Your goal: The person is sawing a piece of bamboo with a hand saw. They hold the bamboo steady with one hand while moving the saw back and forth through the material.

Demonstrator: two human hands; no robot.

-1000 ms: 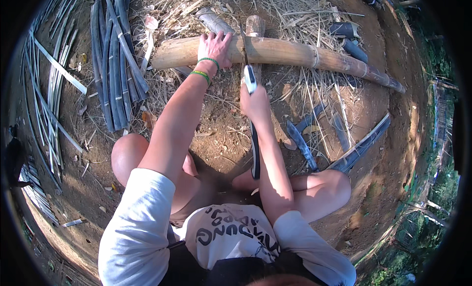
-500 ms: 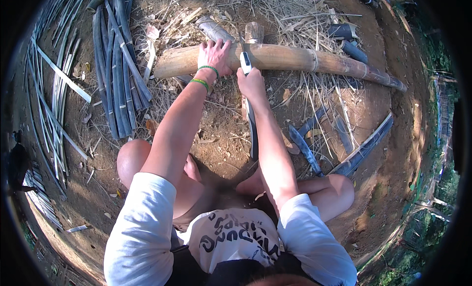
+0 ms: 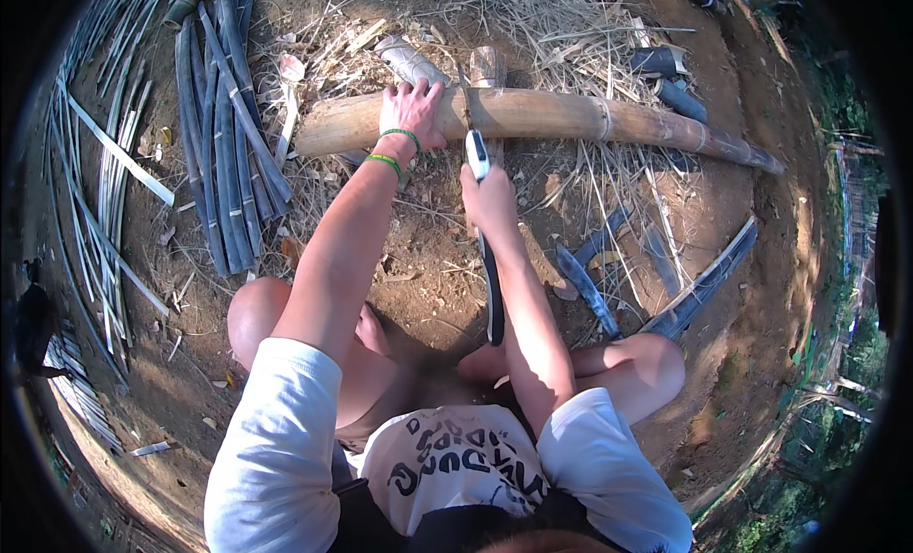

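Note:
A thick, pale brown bamboo pole (image 3: 552, 113) lies crosswise in front of me. My left hand (image 3: 413, 114) grips it from above, left of the saw, with its fingers over the far side. My right hand (image 3: 491, 199) is closed round the black-and-white handle of a hand saw (image 3: 478, 156), on the near side of the pole. The thin blade runs across the top of the bamboo; how deep it sits in the pole I cannot tell. Below my right hand the dark rear end of the handle extends toward my legs.
Short bamboo pieces (image 3: 488, 68) lie beneath and beyond the pole. A sheathed-looking blue-grey blade shape (image 3: 588, 289) and a split bamboo piece (image 3: 704, 285) lie at right. Dark bamboo strips (image 3: 223, 144) are piled at left, near pale thin slats (image 3: 119, 149). Straw-like shavings litter the soil.
My right hand has drawn the saw back toward me, so its handle sits farther from the pole. My left hand stays in place on the bamboo.

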